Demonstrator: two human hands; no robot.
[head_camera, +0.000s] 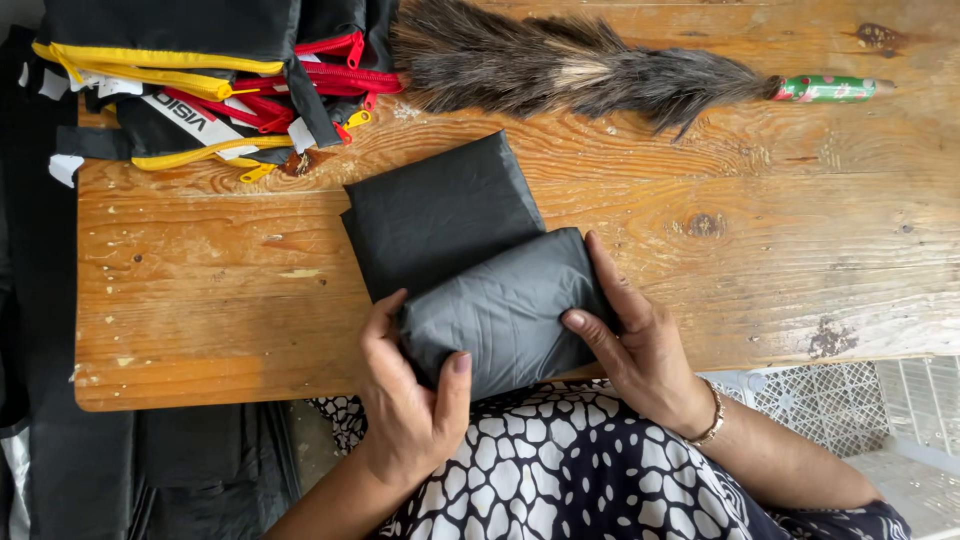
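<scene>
A folded piece of black fabric (445, 215) lies on the wooden table (780, 260), its near part rolled up into a grey-black bundle (500, 310) at the table's front edge. My left hand (405, 400) grips the bundle's near left corner, thumb on top. On the right side of the bundle rests my right hand (635, 345), with fingers stretched along its edge and the thumb pressing on the fabric. That wrist wears a bracelet.
A pile of black bags with yellow and red zippers (210, 80) sits at the far left corner. A feather duster with a green handle (600, 70) lies along the far edge. Dark fabric (60, 450) hangs left of the table; a white crate (850, 400) stands at lower right.
</scene>
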